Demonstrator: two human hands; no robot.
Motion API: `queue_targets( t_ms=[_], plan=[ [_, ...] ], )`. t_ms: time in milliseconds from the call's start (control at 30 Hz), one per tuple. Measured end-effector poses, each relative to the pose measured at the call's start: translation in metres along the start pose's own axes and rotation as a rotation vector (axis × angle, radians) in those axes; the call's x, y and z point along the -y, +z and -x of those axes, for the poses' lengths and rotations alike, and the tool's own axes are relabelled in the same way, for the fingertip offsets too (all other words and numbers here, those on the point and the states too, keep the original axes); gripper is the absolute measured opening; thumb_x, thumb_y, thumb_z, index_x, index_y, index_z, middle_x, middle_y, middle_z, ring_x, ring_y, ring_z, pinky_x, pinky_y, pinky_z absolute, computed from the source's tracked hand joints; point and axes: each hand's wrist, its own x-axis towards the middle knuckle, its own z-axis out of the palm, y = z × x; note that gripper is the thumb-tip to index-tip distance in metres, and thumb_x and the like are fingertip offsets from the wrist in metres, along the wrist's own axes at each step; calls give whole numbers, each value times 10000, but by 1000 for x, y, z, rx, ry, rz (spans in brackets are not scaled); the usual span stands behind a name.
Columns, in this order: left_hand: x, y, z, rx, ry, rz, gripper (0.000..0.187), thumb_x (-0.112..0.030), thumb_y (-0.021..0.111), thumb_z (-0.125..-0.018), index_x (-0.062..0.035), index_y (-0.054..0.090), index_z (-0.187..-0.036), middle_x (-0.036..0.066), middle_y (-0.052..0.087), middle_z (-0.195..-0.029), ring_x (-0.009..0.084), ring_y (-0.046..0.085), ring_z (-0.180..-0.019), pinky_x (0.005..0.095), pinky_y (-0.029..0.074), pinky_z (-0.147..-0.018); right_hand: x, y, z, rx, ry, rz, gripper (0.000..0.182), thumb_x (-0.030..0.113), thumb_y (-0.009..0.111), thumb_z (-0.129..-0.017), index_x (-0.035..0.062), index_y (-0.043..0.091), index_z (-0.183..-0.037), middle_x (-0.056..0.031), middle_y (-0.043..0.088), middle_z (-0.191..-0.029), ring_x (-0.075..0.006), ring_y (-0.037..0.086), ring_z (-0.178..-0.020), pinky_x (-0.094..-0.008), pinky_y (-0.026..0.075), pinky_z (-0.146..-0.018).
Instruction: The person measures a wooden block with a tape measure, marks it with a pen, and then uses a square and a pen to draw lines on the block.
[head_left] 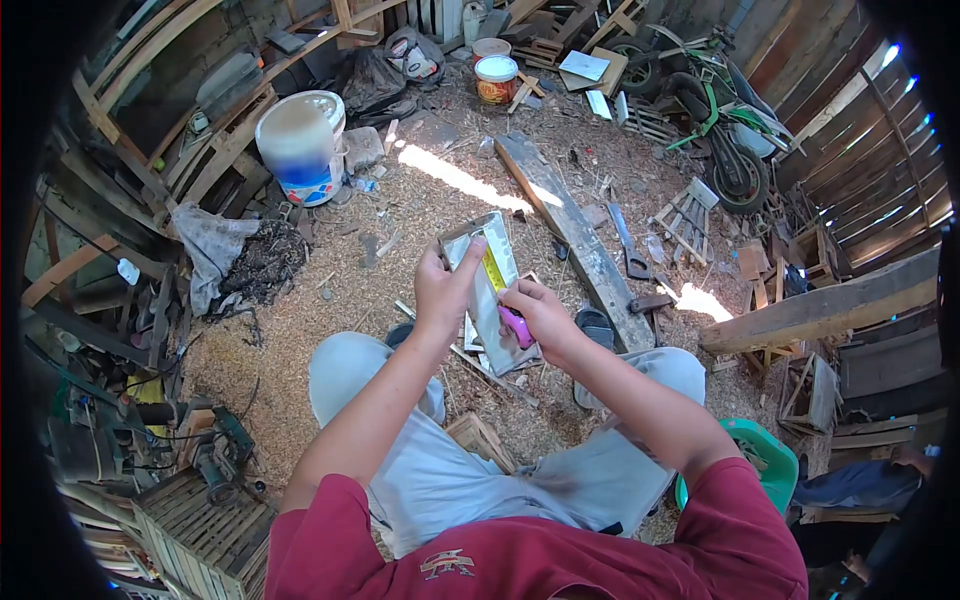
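My left hand (447, 288) grips a flat, pale grey rectangular board (487, 318) by its left edge, with the thumb lying on the board's face. A yellow tape blade (494, 270) lies along the board, its upper end near my left thumb. In my right hand (543, 318) is the pink tape measure (517, 328), its case against the board's lower right side. My fingers cover part of the case. The board is held tilted above the ground between my knees.
Wood shavings cover the floor. A long plank (590, 255) lies ahead, with a handsaw (630, 245) and a hammer (650, 302) beside it. A large white bucket (325, 178) stands left, a green basin (785, 470) right. A motorbike (722, 125) leans farther back. Another person's leg (860, 485) shows at right.
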Motion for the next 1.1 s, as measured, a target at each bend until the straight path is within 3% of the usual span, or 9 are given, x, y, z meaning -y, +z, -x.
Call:
queue_targets(
  t_ms=[133,233,333,433,533,1000,1100],
  plan=[
    [-13,4,6,-6,-40,2,407,-276,802,-943,11,605,-1154,91,710,-1029,128,685,-881,294,561,-772,-2,-1,0,8,-14,13,210,245,670,-993,53,617,-927,-36,614,-800,-146,651,-633,-302,498,-490],
    [-10,-1,3,0,-95,-17,474,-302,796,-943,33,607,-1220,108,708,-1106,133,681,-932,296,542,-823,-4,0,0,9,-20,30,214,246,672,-994,55,614,-920,-34,612,-797,-143,651,-632,-300,498,-489],
    [-7,-3,1,20,-138,33,420,-291,792,-946,28,651,-1181,102,724,-1070,135,687,-918,290,539,-828,-5,-1,2,7,-20,48,215,247,675,-992,56,613,-918,-32,613,-798,-140,651,-633,-299,498,-490],
    [-2,-3,-1,4,-90,58,387,-283,810,-929,25,666,-1114,96,730,-995,130,692,-847,296,557,-742,-6,0,3,4,-18,42,212,248,677,-992,55,616,-925,-31,618,-804,-138,651,-636,-298,500,-491],
    [-1,-4,-1,5,-106,54,366,-280,806,-929,17,673,-1097,93,731,-989,129,693,-845,296,555,-733,-8,-1,1,6,-29,40,210,250,678,-993,56,619,-936,-32,622,-813,-140,652,-637,-299,503,-492],
    [0,-4,-1,12,-129,92,336,-234,754,-960,11,670,-1175,90,738,-1057,135,703,-913,294,547,-803,-6,1,6,27,-17,54,226,249,673,-1000,51,600,-919,-47,618,-806,-153,669,-643,-304,509,-477],
    [-5,-1,3,3,-118,103,361,-226,752,-961,11,639,-1208,96,728,-1086,143,698,-948,302,548,-830,0,3,10,40,14,54,175,214,649,-1011,58,597,-949,-39,629,-830,-150,659,-657,-312,565,-596]
  ],
)
